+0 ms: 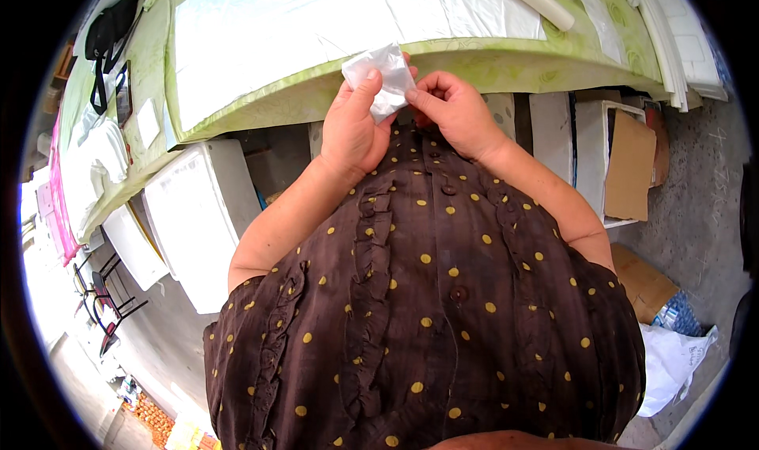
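Observation:
A small folded piece of clear plastic film (389,75), thin and shiny, is held up in front of me near the table's front edge. My left hand (360,118) grips it from the left, thumb lying across its face and the other fingers behind it. At its right edge, my right hand (449,106) pinches the film between thumb and forefinger, the remaining fingers curled. Beyond both hands, a large white plastic sheet (316,27) lies flat on the table with the green patterned cover (261,112).
A pale roll (534,1) lies at the table's far right. White foam boxes (202,213) stand below on the left. Cardboard (630,165) and a white bag (672,367) are on the right. A black strapped bag (115,31) and white cloth (99,154) rest at the left.

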`<state>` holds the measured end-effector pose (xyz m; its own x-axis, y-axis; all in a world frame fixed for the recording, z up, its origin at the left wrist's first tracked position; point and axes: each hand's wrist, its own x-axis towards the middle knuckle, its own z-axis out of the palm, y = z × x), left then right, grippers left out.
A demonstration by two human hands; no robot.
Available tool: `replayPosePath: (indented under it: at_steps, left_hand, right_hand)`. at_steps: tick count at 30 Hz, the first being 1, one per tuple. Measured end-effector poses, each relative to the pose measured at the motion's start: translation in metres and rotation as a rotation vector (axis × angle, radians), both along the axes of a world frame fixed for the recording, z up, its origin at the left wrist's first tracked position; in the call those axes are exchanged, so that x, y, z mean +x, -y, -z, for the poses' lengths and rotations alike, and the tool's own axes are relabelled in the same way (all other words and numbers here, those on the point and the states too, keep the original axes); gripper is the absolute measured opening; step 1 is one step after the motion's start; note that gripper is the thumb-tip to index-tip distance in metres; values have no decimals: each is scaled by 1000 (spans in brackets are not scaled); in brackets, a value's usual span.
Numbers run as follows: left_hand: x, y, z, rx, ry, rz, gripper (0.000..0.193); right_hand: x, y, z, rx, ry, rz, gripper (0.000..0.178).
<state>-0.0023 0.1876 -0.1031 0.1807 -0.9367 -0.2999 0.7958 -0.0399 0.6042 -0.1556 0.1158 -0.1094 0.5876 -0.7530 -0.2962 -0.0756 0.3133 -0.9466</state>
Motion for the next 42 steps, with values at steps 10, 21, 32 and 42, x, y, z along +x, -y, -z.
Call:
replayPosePath:
  at_steps: [10, 21, 32, 42]
  left_hand:
    - [19, 8, -4, 132, -20, 28, 41]
    - [4, 13, -13, 97, -57, -136, 44]
    - [7, 11, -2, 80, -103, -184, 38]
    - [16, 4, -27, 49, -98, -180, 51]
  right_hand:
    - [-8, 3, 6, -123, -61, -88, 17]
    - [8, 1, -1, 147, 52, -167, 26]
    - [9, -3, 5, 106, 18, -84, 21]
    - [-3, 5, 3, 220, 210, 149, 14]
